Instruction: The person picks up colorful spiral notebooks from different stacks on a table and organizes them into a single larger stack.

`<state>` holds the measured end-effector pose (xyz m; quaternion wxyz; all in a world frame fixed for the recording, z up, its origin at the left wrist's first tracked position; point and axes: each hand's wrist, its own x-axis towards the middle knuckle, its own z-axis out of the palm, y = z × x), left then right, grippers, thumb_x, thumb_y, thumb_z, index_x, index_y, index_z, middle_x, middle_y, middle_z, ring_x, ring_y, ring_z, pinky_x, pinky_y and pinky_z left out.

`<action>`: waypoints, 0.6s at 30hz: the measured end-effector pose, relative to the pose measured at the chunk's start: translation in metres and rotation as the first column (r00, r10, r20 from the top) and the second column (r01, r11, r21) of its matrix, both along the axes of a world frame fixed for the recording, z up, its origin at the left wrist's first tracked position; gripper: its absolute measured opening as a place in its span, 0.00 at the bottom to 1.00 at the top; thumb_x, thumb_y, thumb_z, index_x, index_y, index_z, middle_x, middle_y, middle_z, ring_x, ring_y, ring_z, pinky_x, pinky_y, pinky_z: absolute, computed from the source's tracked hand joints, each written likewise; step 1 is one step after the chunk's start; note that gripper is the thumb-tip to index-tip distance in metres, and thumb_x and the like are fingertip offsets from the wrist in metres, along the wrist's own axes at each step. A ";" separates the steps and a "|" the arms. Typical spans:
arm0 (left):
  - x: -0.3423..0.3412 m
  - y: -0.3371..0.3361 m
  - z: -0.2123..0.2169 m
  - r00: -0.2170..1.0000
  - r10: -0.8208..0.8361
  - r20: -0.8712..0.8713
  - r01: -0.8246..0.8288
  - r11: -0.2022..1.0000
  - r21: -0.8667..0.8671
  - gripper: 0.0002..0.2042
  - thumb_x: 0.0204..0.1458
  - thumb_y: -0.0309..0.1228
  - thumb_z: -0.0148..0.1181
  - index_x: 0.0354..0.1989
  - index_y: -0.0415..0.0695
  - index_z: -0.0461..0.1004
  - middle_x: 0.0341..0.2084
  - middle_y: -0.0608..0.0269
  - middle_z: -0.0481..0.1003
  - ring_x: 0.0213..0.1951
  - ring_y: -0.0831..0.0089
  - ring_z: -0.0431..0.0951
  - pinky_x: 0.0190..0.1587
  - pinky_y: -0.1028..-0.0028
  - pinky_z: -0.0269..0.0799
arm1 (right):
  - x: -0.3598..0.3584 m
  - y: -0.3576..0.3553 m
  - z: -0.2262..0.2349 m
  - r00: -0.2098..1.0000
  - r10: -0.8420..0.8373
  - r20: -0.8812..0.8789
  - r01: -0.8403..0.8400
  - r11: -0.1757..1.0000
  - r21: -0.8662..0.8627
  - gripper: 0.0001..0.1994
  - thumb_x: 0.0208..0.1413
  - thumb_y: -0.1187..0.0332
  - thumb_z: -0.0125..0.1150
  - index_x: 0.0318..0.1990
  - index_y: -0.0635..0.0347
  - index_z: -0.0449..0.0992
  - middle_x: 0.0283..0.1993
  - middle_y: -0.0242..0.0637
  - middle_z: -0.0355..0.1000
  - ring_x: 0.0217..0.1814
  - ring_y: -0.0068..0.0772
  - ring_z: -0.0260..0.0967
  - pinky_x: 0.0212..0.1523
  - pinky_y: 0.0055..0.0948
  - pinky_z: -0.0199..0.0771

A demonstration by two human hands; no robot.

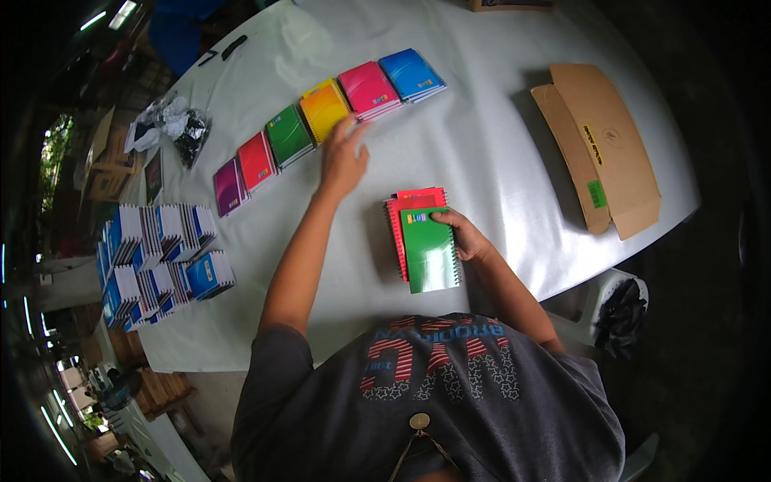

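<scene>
My right hand (464, 234) grips several spiral notebooks in front of my body, its thumb on the cover of a green notebook (430, 261). Behind the green one, red notebooks (395, 221) stick out at the left and top. My left hand (345, 159) reaches over the table with its fingers apart and nothing in them, at the near edge of a yellow notebook stack (324, 108). That stack belongs to a slanting row with purple (230, 185), red (257, 161), green (287, 135), pink (368, 87) and blue (411, 74) notebook stacks.
Many blue notebooks (161, 261) are piled at the table's left edge. Beyond them lie crumpled plastic bags (181, 128) and an open carton (108, 165). A flattened cardboard box (602, 153) rests on the right. A chair with a black bag (622, 317) stands beside the table's right edge.
</scene>
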<state>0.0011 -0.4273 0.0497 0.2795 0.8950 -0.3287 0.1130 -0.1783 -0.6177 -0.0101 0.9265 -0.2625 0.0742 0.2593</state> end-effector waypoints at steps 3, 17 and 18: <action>0.045 0.033 -0.022 0.891 0.216 0.398 -0.314 0.928 0.199 0.19 0.47 0.27 0.57 0.50 0.46 0.69 0.51 0.54 0.66 0.54 0.56 0.64 0.56 0.62 0.60 | 0.005 0.001 0.000 0.998 0.033 -0.049 -0.024 0.986 0.167 0.21 0.59 0.58 0.48 0.53 0.64 0.64 0.46 0.43 0.70 0.46 0.34 0.72 0.47 0.32 0.75; -0.176 0.014 0.021 0.996 -0.089 -0.032 0.088 0.996 -0.017 0.27 0.41 0.36 0.61 0.51 0.37 0.67 0.53 0.47 0.61 0.56 0.56 0.59 0.56 0.57 0.52 | -0.005 0.020 0.022 0.977 -0.144 0.159 0.184 0.942 -0.279 0.25 0.48 0.66 0.65 0.53 0.61 0.63 0.50 0.40 0.69 0.53 0.35 0.67 0.54 0.37 0.68; -0.173 0.015 0.014 0.994 0.063 -0.094 -0.079 0.981 -0.177 0.33 0.42 0.34 0.60 0.59 0.39 0.57 0.54 0.44 0.59 0.58 0.49 0.56 0.58 0.57 0.51 | -0.007 0.024 0.033 0.963 -0.211 0.164 0.248 0.935 -0.254 0.24 0.44 0.73 0.67 0.50 0.62 0.66 0.44 0.36 0.72 0.48 0.32 0.69 0.52 0.32 0.68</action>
